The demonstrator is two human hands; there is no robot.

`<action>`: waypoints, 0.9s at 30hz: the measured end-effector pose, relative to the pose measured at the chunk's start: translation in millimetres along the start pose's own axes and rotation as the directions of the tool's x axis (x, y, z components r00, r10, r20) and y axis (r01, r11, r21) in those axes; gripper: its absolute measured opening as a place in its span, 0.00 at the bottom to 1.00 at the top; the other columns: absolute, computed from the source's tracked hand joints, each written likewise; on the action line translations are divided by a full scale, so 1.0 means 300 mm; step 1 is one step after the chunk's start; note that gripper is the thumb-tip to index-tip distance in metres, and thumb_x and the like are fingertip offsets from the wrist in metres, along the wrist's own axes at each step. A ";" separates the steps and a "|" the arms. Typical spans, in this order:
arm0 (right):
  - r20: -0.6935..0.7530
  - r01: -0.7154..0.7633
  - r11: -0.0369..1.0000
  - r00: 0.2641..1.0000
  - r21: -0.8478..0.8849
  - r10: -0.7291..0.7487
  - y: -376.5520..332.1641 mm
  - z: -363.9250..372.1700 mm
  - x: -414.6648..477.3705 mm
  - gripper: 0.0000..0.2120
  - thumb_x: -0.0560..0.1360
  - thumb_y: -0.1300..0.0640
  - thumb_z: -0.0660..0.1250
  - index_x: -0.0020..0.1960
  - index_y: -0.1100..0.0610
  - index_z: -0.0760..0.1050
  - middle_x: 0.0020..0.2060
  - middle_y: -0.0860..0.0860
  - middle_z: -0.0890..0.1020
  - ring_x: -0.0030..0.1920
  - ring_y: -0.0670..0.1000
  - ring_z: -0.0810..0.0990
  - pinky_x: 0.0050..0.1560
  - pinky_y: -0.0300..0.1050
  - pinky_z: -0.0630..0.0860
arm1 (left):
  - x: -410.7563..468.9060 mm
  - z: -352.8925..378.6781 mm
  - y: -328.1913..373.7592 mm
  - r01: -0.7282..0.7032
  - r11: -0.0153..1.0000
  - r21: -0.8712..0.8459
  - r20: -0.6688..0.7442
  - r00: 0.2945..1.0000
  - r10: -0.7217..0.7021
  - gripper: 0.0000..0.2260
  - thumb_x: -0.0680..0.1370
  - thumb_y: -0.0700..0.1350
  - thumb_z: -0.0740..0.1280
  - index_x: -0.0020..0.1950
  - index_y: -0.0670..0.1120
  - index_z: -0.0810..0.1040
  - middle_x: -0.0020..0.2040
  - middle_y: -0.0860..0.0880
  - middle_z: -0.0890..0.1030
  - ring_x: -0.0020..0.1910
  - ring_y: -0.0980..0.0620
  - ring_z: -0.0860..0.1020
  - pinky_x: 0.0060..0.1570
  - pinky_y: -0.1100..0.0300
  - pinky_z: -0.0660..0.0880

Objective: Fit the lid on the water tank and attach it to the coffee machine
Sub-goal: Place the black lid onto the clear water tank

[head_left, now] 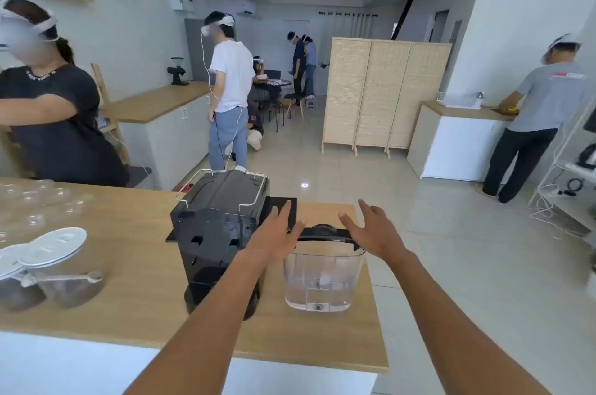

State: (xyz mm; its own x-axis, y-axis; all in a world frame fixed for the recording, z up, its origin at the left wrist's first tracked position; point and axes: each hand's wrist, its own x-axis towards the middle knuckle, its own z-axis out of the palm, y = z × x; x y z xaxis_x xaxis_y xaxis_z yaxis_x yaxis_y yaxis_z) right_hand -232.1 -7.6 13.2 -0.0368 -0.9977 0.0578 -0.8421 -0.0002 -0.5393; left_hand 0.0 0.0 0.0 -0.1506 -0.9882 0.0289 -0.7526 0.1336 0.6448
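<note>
The clear water tank (324, 275) is stood upright on the counter (129, 298), just right of the coffee machine (219, 233), open end up. The black lid (325, 231) is laid flat across its rim, long axis left-right, apparently not yet seated. The left hand (277, 233) and right hand (371, 230) are held at either end, fingers spread, nothing gripped, seemingly poised for pressing.

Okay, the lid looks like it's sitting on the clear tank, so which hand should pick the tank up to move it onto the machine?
Probably the right hand: it hovers open by the clear plastic water tank, on its far side from the black coffee machine. The left hand sits between them.
</note>
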 end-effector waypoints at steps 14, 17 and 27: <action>0.022 -0.123 0.978 0.992 0.170 0.121 0.079 0.110 0.002 0.45 0.75 0.33 0.65 0.81 0.57 0.55 0.72 0.60 0.69 0.70 0.62 0.71 0.65 0.56 0.71 | 0.008 0.136 -0.048 0.331 0.875 -0.354 -0.004 0.935 -0.355 0.38 0.81 0.64 0.54 0.82 0.44 0.45 0.81 0.42 0.57 0.79 0.42 0.59 0.76 0.46 0.58; 0.019 -0.161 0.967 0.987 0.197 0.161 0.087 0.125 0.009 0.43 0.75 0.33 0.65 0.77 0.60 0.60 0.66 0.60 0.75 0.66 0.62 0.75 0.61 0.55 0.73 | 0.027 0.156 -0.049 0.350 0.868 -0.353 -0.008 0.926 -0.377 0.37 0.81 0.65 0.54 0.81 0.43 0.53 0.80 0.44 0.61 0.78 0.43 0.61 0.75 0.47 0.59; 0.028 -0.173 0.878 0.983 0.446 0.180 0.124 0.181 0.000 0.23 0.73 0.33 0.68 0.56 0.49 0.78 0.47 0.43 0.83 0.49 0.49 0.80 0.42 0.41 0.72 | 0.039 0.195 -0.060 0.330 0.873 -0.360 -0.075 0.922 -0.380 0.31 0.81 0.62 0.58 0.78 0.44 0.63 0.77 0.46 0.69 0.74 0.46 0.69 0.69 0.51 0.66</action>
State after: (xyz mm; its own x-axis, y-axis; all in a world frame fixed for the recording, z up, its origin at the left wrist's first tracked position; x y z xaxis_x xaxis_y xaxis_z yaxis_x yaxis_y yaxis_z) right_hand -234.2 -11.4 -52.6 -0.1724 -0.9830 -0.0634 -0.4929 0.1419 -0.8585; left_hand -25.7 -9.6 -56.1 0.1949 -0.9675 -0.1612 -0.4757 -0.2370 0.8471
